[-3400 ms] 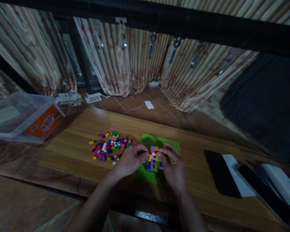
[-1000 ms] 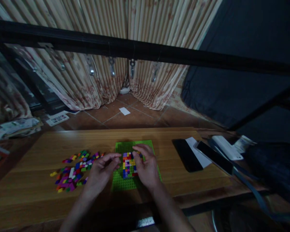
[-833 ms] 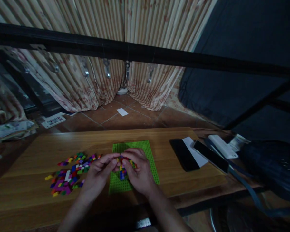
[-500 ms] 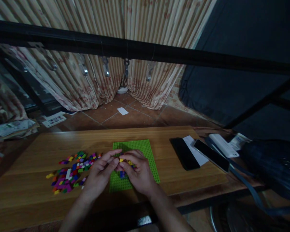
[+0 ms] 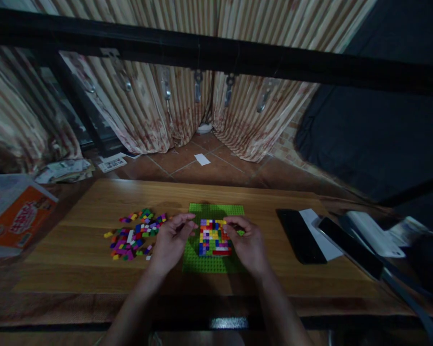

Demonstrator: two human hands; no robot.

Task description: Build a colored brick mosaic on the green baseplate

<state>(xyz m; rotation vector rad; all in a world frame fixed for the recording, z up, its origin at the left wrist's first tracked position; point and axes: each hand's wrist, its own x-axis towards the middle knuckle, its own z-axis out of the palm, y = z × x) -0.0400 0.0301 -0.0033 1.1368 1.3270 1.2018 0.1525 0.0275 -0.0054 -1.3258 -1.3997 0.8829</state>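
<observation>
A square patch of small multicoloured bricks (image 5: 212, 236) is built up on a green studded baseplate (image 5: 198, 264). My right hand (image 5: 248, 242) reaches over its right edge, with thumb and forefinger pinched on a small yellow brick (image 5: 224, 222) at the patch's upper right corner. Whether that brick touches the patch I cannot tell. To the left of the patch hovers my left hand (image 5: 172, 240), thumb and forefinger curved and slightly apart, with nothing visible between them. Beyond it, on the left, lies a scattered pile of loose coloured bricks (image 5: 130, 237).
The wooden table (image 5: 82, 269) holds a black phone-like slab (image 5: 300, 236), white paper (image 5: 319, 230) and another phone (image 5: 350, 247) at right. A white device (image 5: 377, 233) lies beyond. An orange-labelled bag (image 5: 19, 216) is at left. A dark bar (image 5: 166, 43) crosses above.
The view has swung, so the table sits further right. My hands have moved apart, uncovering the brick patch. My right hand has carried the yellow brick to the patch's upper right.
</observation>
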